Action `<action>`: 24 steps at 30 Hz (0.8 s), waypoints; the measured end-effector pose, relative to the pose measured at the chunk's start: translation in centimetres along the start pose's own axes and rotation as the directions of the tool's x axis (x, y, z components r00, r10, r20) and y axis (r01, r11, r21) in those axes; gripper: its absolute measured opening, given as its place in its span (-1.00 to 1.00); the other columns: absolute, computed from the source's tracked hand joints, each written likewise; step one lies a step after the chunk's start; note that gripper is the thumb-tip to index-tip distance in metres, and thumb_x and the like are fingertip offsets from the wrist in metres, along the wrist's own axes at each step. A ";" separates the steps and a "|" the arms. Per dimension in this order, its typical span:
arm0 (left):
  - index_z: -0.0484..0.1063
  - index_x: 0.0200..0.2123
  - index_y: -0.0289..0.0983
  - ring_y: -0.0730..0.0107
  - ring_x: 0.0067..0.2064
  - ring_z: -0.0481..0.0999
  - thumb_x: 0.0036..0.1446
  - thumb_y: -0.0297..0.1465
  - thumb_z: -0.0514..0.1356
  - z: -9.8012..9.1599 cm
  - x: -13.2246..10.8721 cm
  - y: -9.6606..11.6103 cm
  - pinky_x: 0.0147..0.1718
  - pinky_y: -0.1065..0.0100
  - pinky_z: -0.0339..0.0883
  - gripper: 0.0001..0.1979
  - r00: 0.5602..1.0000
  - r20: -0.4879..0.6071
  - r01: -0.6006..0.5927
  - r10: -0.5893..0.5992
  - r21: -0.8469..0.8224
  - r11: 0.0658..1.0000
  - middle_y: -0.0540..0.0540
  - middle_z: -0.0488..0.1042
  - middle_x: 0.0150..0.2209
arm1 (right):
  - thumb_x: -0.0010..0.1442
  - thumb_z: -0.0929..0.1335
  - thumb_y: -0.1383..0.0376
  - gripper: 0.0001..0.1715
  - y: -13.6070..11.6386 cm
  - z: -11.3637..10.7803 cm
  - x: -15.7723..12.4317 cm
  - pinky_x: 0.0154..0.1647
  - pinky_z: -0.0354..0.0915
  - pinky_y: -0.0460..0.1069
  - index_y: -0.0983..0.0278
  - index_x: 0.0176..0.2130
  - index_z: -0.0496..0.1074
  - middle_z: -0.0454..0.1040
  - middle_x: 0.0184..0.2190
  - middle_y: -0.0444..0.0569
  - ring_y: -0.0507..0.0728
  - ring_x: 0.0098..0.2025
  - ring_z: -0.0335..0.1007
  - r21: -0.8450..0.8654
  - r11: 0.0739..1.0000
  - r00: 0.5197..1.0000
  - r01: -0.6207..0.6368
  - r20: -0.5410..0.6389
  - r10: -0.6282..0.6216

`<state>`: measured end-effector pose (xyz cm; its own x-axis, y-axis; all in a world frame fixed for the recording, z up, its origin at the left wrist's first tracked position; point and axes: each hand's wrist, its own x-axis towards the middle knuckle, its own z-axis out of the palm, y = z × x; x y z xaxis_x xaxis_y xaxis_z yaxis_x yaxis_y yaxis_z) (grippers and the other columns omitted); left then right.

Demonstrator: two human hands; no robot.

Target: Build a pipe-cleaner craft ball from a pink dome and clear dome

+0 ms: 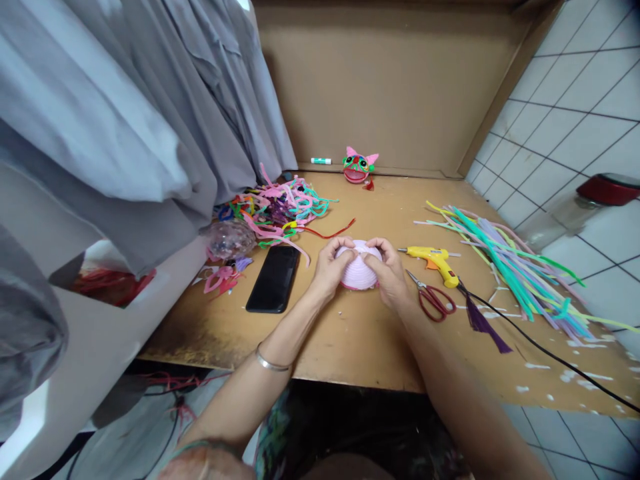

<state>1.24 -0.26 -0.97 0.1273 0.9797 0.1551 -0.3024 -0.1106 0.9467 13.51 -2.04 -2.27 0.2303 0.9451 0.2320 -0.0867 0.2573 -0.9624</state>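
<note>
Two bare hands, both mine, are engaged on one pale lilac ribbed dome [357,272], which sits over the near-middle of the worktable [345,353], with a darker pink edge showing along its near side. My left hand [329,268] is partly closed about the dome's left side, fingers curled over the far rim and thumb laid on top; my right hand [393,272] grips the right side in the same manner, the two thumb tips close together near the crown. Markings: the white-and-green tube [321,161] against the back panel bears a printed band, too small to read; the yellow glue gun [429,254], right of my right hand, carries a dark patch on its handle, likewise illegible. The black phone [273,280] lies screen up, left of my left hand, its display dark. Red-handled scissors [436,303] lie just below the glue gun, with a purple tassel [484,327] beside its cord. A bundle of pastel fuzzy stems [500,257] lies at far right; a tangled multicoloured heap [283,205] lies at far left. One pink-eared, open-mouthed figure [357,167] stands at the rear, near the tube.
</note>
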 end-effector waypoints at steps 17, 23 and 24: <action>0.25 -0.43 -0.25 0.43 -0.25 0.39 -0.18 -0.40 0.21 -0.1 0.1 0.0 -0.23 0.40 0.27 -0.80 0.999 -0.008 -0.041 0.041 0.035 0.999 -0.02 0.39 -0.22 | -0.12 0.40 0.22 -0.70 -0.1 0.2 0.1 -0.33 0.24 -0.04 0.18 -0.31 0.33 0.37 -0.32 -0.13 0.11 -0.29 0.29 -0.016 1.000 1.000 -0.005 -0.019 0.005; 0.28 -0.46 -0.25 0.42 -0.28 0.37 -0.16 -0.38 0.22 0.0 -0.1 -0.1 -0.26 0.39 0.26 -0.83 0.999 0.016 -0.053 0.052 0.022 0.998 0.00 0.38 -0.28 | -0.12 0.40 0.20 -0.71 -0.7 0.3 -0.1 -0.42 0.17 -0.07 0.19 -0.33 0.32 0.35 -0.38 -0.18 0.05 -0.40 0.25 0.099 0.991 0.996 -0.091 -0.012 0.093; 0.28 -0.46 -0.25 0.42 -0.28 0.37 -0.16 -0.38 0.22 0.0 -0.1 -0.1 -0.25 0.38 0.26 -0.83 0.998 0.018 -0.054 0.054 0.024 0.998 0.00 0.38 -0.28 | -0.11 0.39 0.18 -0.72 -0.8 0.3 -0.2 -0.43 0.16 -0.07 0.19 -0.34 0.32 0.34 -0.40 -0.19 0.05 -0.41 0.24 0.121 0.988 0.995 -0.098 -0.008 0.099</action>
<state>1.29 -0.34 -1.04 0.1283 0.9691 0.2107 -0.2862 -0.1672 0.9435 13.25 -2.34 -1.48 0.2287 0.9642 0.1339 -0.2252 0.1863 -0.9563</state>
